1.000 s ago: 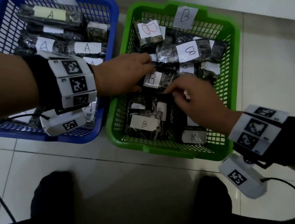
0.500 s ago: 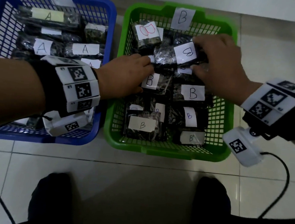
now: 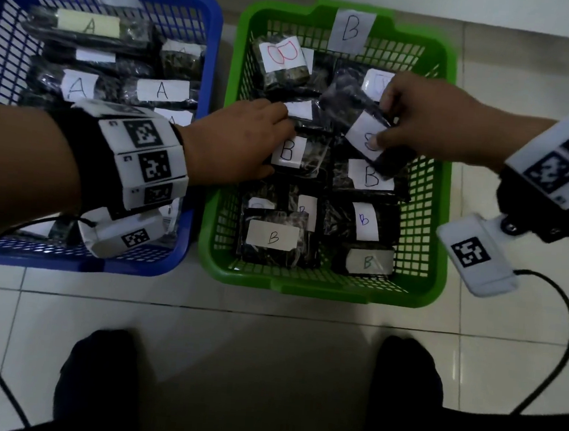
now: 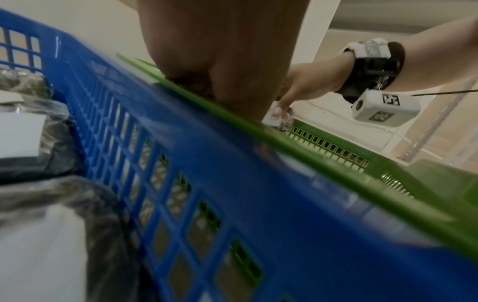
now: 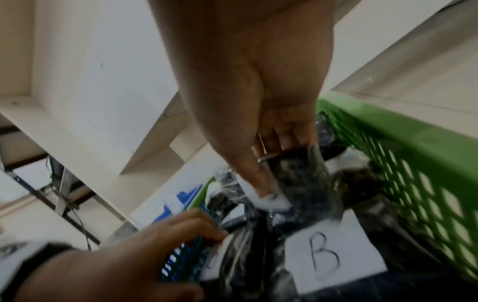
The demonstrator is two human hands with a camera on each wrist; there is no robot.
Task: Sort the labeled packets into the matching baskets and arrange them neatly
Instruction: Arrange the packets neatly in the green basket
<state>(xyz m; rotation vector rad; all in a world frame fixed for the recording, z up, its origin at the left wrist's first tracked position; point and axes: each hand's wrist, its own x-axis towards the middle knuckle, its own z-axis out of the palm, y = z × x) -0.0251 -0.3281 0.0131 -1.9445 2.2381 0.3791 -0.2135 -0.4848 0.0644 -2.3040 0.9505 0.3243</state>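
A pale tiled floor (image 3: 265,344) with thin dark grout lines carries everything. The green basket (image 3: 321,287) stands directly on it, and the blue basket (image 3: 76,260) sits just to the left of the green one, nearly touching. A black cable (image 3: 561,342) trails over the tiles to the green basket's right.

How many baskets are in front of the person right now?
2. The blue basket, tagged A, stands on the left; the green basket, tagged B, stands beside it on the right. Both hold labeled packets. None seems hidden.
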